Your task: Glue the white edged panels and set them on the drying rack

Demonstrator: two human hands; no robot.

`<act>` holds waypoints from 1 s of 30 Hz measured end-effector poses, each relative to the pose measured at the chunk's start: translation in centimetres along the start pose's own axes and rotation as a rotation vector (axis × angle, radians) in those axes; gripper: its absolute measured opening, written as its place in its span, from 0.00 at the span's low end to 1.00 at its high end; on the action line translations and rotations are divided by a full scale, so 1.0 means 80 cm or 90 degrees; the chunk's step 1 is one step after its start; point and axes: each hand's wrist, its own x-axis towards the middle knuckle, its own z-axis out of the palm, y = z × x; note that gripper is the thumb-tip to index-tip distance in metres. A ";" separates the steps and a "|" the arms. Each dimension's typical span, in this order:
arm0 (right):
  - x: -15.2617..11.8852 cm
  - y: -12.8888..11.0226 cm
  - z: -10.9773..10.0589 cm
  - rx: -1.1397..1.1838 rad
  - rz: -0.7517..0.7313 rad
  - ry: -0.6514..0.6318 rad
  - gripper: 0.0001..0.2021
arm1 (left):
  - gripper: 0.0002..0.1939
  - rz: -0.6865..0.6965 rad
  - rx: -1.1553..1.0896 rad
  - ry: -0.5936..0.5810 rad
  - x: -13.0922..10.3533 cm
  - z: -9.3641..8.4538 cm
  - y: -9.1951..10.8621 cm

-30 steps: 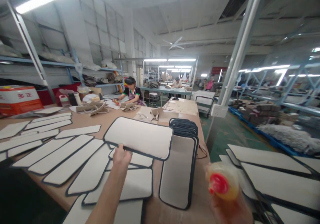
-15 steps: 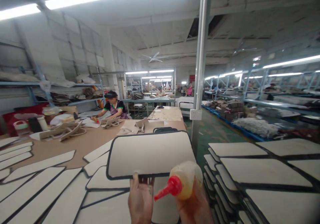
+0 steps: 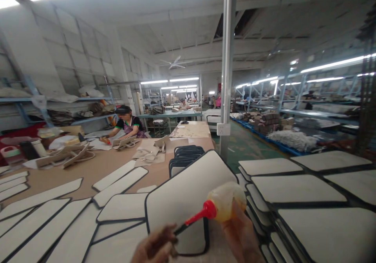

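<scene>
View: head camera; forward and down over a brown-topped table (image 3: 108, 171).
Right hand (image 3: 242, 227): wrapped around a squeeze bottle (image 3: 227, 201); closed on the rear of its body.
Squeeze bottle: cloudy, with yellowish contents; in front of the right side of the tilted panel, above the table; fitted with a red nozzle (image 3: 201, 214).
Red nozzle: aimed down and left; dark toward the tip; close to the fingertips of the left hand.
Left hand (image 3: 155, 243): low at centre, with bent fingers, blurred; near the nozzle tip and the lower left edge of the tilted panel; grip on the panel impossible to tell.
Tilted panel (image 3: 188, 194): off-white, dark-edged, round-cornered; angled up toward the right; in front of the dark-edged stack; partly hidden by the bottle.
Dark-edged stack (image 3: 186, 156): on the table, just beyond the tilted panel.
Loose panels (image 3: 55, 229): spread on the left part of the table; several overlapping.
Panel piles (image 3: 298, 188): at the right; layered, with dark edges showing between.
Tan pieces (image 3: 69, 155): folded, with straps; on the far left of the table.
Co-worker (image 3: 131, 126): at the far left side of the table; one hand on a red-tipped object (image 3: 106, 140).
Metal post (image 3: 227, 67): upright beyond the tilted panel; fitted with a socket box (image 3: 223, 129).
</scene>
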 end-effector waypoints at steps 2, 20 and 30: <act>-0.005 0.002 -0.004 -0.007 0.041 -0.032 0.13 | 0.25 0.194 0.246 0.173 0.010 -0.003 0.043; -0.031 -0.029 -0.021 -0.077 0.065 0.004 0.16 | 0.24 0.123 0.335 -0.013 0.053 -0.074 0.127; 0.034 -0.098 0.058 -0.237 -0.149 -0.086 0.25 | 0.21 0.063 0.380 -0.085 0.002 -0.092 0.156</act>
